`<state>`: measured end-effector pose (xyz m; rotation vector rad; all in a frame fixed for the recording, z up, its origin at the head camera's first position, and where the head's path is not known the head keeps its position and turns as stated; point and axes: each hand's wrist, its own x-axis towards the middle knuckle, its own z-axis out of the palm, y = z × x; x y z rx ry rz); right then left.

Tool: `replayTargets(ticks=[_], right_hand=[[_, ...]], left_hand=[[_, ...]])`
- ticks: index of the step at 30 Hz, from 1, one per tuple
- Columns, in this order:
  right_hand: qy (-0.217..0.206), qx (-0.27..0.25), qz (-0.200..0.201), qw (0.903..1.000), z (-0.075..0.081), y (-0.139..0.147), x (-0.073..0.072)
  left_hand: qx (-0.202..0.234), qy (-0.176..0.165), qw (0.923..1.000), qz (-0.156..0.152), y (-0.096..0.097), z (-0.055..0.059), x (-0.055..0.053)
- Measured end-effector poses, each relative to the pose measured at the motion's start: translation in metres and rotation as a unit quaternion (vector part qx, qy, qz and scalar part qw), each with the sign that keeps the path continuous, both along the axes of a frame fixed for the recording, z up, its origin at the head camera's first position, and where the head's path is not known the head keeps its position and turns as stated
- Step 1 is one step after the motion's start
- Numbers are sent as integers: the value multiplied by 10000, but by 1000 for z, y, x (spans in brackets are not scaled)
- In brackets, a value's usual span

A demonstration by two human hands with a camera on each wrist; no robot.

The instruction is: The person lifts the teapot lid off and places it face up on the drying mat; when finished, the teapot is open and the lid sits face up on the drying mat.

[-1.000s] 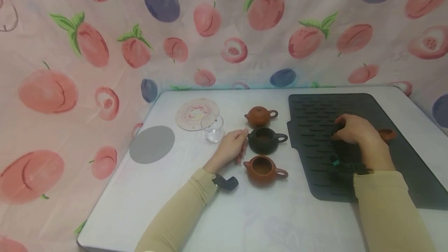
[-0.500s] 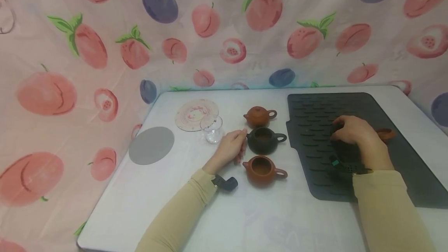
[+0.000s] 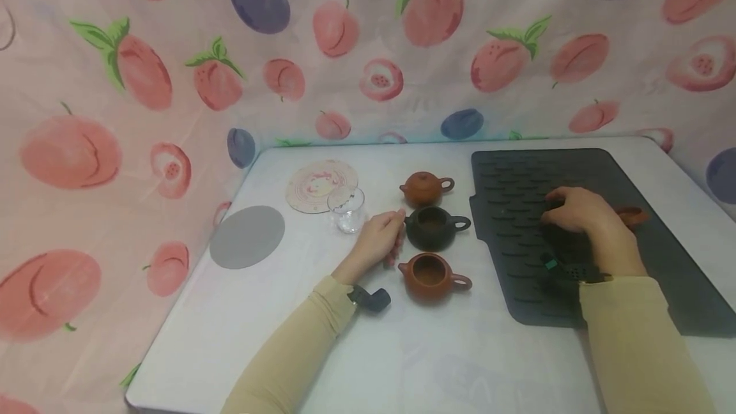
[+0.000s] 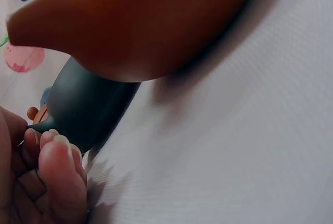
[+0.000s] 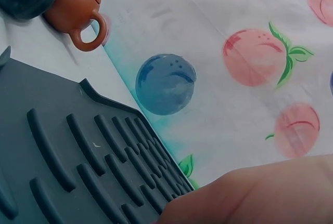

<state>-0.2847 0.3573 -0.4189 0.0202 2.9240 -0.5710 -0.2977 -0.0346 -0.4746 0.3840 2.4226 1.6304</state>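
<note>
My left hand [image 3: 382, 238] is at the spout of a black teapot [image 3: 431, 229], which has no lid on. In the left wrist view, the spout tip lies between the thumb and curled fingers [image 4: 62, 172]. A lidless reddish-brown teapot [image 3: 429, 278] stands nearer, and a lidded orange-brown teapot [image 3: 424, 189] stands behind. Over the dark ridged mat [image 3: 512, 197], my right hand [image 3: 586, 216] reaches down with thumb and forefinger bent. Dark shadow beneath it hides whether anything is held. A brown clay piece [image 3: 632, 214] lies beside that wrist, partly covered.
To the left are a clear glass cup [image 3: 347, 209], a round patterned mat [image 3: 319, 185] and a grey oval disc [image 3: 247, 237]. The white table [image 3: 259, 324] meets a fruit-printed cloth [image 3: 368, 30] at its back and left edges.
The head view shifts slightly. Both hands and the teapots stay in nearly the same places.
</note>
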Motion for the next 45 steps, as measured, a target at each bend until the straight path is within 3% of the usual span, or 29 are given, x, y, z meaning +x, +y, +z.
replayTargets(ticks=[5, 21, 35, 45], right_hand=[[-95, -17, -26, 9999, -2, 3, 1], [-92, -99, 27, 9999, 10, 0, -6], [-92, -130, -53, 9999, 8, 1, -4], [-150, -191, -16, 9997, 3, 1, -3]], left_hand=[[-11, -93, 9999, -60, 2, 1, 0], [-36, 219, 9998, -17, -3, 7, -6], [59, 85, 9999, -41, 0, 0, -8], [-48, -12, 10000, 6, -1, 3, -3]])
